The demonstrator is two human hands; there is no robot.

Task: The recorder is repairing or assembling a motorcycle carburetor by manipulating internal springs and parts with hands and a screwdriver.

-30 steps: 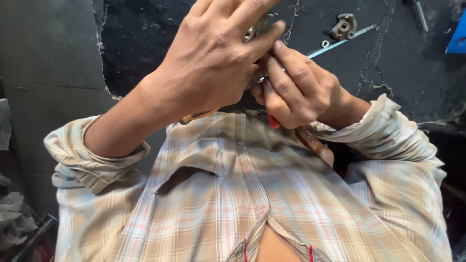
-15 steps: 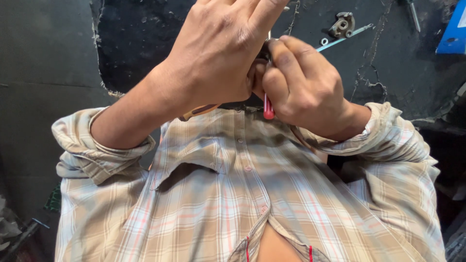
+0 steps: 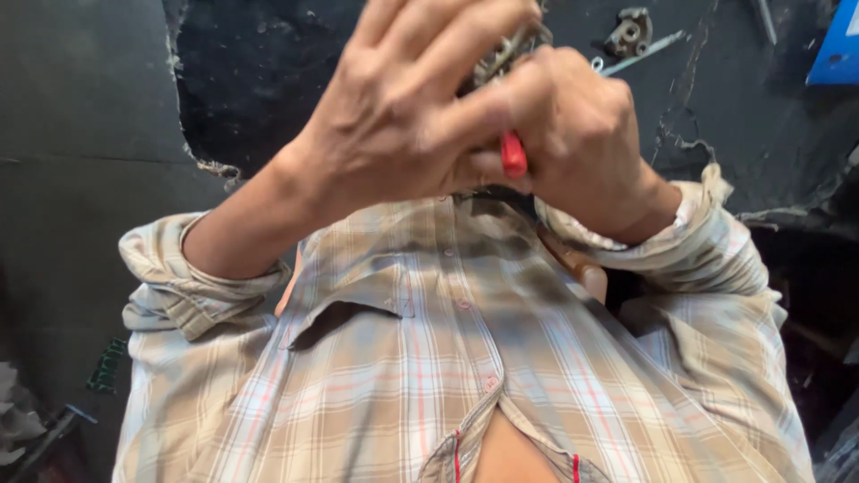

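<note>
Head cam looks down the person's own chest; both hands are raised close to the lens, in front of the plaid shirt (image 3: 420, 376).

Left hand (image 3: 403, 116): fingers curled, wrapped over the top of a small grey metal part (image 3: 506, 54), prob. toothed or ribbed, too blurred to say exactly. Grasping it, knuckles toward cam.

Right hand (image 3: 582, 143): clenched round a red-handled tool (image 3: 513, 156); only the red grip end pokes out below the fingers, just beside the left hand's fingertips. Tool's working end hidden betw. the two hands, can't tell what type it is. Hands touch each other at the fingers, metal part sits betw. them at the top.

Sleeves rolled/pushed back on both forearms; shirt is beige w/ red and blue check, part open at the bottom.

Behind the hands: dark, cracked work surface (image 3: 268, 89). On it, upper right, a small metal bracket (image 3: 629, 31) w/ a thin metal rod (image 3: 642, 52) just beside it, well apart from the hands. Blue object (image 3: 837, 45) at the far right edge, cut off by the frame. Lower left corner: dim clutter, too dark to id.
</note>
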